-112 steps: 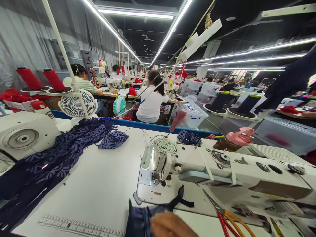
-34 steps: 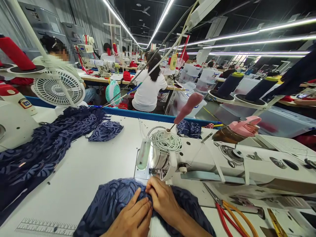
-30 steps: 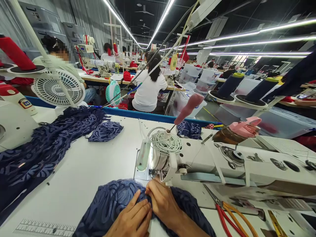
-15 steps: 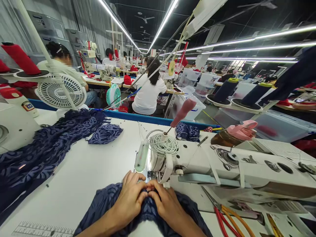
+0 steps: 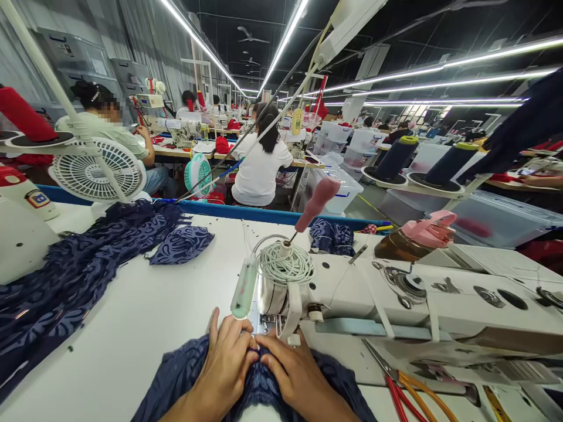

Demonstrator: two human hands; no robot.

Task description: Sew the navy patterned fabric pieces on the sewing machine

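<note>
Navy patterned fabric lies along the near edge of the bench at the sewing machine, pinched in the grip of left hand and right hand. Toward the far-left corner, a red-capped bottle bears a label too small to read.

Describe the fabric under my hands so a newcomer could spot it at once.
Find the large white sewing machine on the right of the white tabletop. Below its needle end, by the picture's bottom edge, lies a crumpled dark-blue cloth. Unlike the heap of navy patterned cloth at left, it has the bare left hand and right hand on it.
</note>
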